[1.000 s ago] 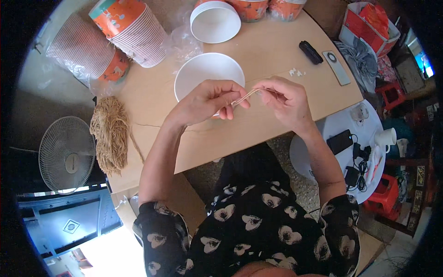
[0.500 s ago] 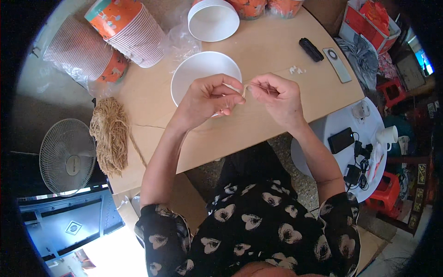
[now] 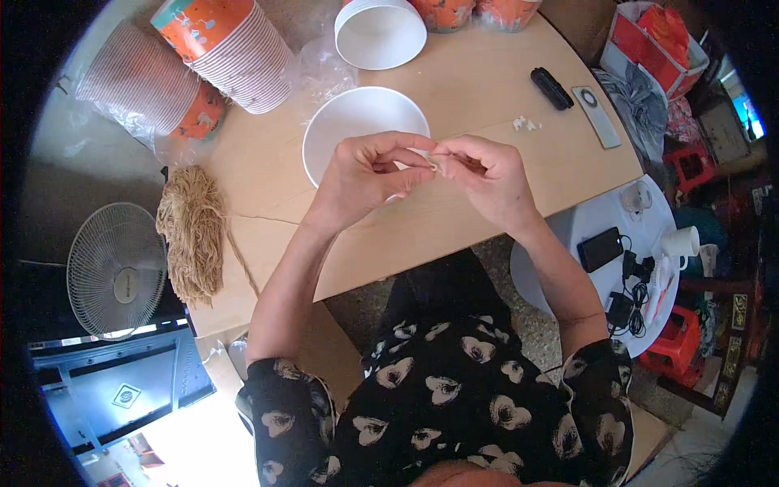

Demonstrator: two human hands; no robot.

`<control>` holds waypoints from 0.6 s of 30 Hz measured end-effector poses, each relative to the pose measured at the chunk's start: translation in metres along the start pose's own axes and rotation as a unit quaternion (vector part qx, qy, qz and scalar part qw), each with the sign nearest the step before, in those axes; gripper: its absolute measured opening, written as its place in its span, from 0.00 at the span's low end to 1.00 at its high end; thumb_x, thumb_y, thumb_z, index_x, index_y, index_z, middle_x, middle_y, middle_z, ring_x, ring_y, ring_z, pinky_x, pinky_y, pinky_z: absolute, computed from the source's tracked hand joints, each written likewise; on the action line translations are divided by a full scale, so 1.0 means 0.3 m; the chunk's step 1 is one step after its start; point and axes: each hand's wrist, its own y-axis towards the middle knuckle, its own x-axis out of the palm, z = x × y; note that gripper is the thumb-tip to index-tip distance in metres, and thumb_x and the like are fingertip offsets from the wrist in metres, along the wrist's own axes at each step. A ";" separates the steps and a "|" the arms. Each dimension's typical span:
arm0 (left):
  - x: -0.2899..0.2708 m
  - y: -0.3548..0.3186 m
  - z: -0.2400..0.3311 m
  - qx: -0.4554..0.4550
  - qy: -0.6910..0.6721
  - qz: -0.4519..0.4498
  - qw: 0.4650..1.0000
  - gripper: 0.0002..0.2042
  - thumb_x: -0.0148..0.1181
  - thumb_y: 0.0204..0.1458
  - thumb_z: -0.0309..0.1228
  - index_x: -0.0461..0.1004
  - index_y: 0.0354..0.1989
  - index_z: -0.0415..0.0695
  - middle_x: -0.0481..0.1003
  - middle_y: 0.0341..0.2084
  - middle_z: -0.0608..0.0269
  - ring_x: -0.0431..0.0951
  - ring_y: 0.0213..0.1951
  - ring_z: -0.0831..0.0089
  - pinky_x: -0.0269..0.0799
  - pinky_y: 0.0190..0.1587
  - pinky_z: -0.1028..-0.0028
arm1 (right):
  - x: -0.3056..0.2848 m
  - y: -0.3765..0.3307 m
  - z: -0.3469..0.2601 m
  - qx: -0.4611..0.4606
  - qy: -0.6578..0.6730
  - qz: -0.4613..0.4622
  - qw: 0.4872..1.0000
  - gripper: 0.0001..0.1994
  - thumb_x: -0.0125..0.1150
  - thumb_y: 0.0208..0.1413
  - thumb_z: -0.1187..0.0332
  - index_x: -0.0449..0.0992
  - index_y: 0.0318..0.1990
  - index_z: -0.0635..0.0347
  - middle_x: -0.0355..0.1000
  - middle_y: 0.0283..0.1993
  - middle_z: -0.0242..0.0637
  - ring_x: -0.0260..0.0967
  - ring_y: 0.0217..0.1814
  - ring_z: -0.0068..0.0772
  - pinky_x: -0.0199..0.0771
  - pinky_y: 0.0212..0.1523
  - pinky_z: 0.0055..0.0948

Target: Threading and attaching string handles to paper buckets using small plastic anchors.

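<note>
Over a pale wooden tabletop point(image 3: 479, 89) with a tan fibre bundle point(image 3: 195, 235) at left, orange bowls point(image 3: 442, 15) cut off along the upper edge and a fan point(image 3: 116, 272) in the dim left, the left hand point(image 3: 365, 174) and right hand point(image 3: 495, 180) meet mid-frame, pinching a thin strand point(image 3: 434, 165) mostly hidden between them.

- Thin, pale tan strand point(image 3: 434, 165): mostly covered by the fingertips of the left hand point(image 3: 365, 177) and right hand point(image 3: 495, 180) (only a tiny bit peeks out).
- Round white bowl point(image 3: 345, 122): near side partly behind the left hand.
- Orange patterned bowls point(image 3: 509, 11): cut by the upper edge.
- Small white bits point(image 3: 520, 123): too tiny to identify.
</note>
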 end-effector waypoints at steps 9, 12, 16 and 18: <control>-0.009 -0.016 0.015 -0.051 -0.013 -0.022 0.998 0.10 0.65 0.56 0.24 0.81 0.46 0.38 0.82 0.32 0.64 0.76 0.27 0.84 0.72 0.28 0.83 | -0.018 0.013 -0.028 -0.009 0.061 0.096 0.993 0.03 0.61 0.61 0.76 0.77 0.40 0.66 0.72 0.30 0.24 0.65 0.31 0.10 0.67 0.32 0.15; -0.013 -0.021 0.030 -0.082 -0.042 -0.014 0.996 0.09 0.65 0.57 0.25 0.81 0.45 0.38 0.82 0.32 0.65 0.76 0.27 0.84 0.72 0.29 0.83 | -0.008 0.000 -0.029 -0.032 0.057 0.114 0.991 0.03 0.61 0.62 0.76 0.76 0.41 0.66 0.71 0.31 0.23 0.64 0.31 0.10 0.66 0.32 0.14; -0.011 -0.018 0.020 -0.059 -0.048 -0.025 0.997 0.09 0.65 0.57 0.25 0.81 0.46 0.38 0.82 0.32 0.65 0.76 0.27 0.84 0.72 0.29 0.83 | 0.012 -0.018 -0.023 -0.052 0.090 0.139 0.985 0.03 0.61 0.62 0.76 0.76 0.41 0.66 0.72 0.31 0.23 0.64 0.31 0.09 0.66 0.31 0.15; -0.011 -0.019 0.016 -0.059 -0.046 -0.027 0.997 0.09 0.65 0.57 0.25 0.82 0.45 0.38 0.82 0.32 0.65 0.76 0.27 0.84 0.72 0.29 0.83 | 0.026 -0.016 -0.027 -0.053 0.104 0.146 0.982 0.03 0.60 0.62 0.76 0.76 0.41 0.66 0.72 0.31 0.23 0.64 0.31 0.09 0.66 0.31 0.15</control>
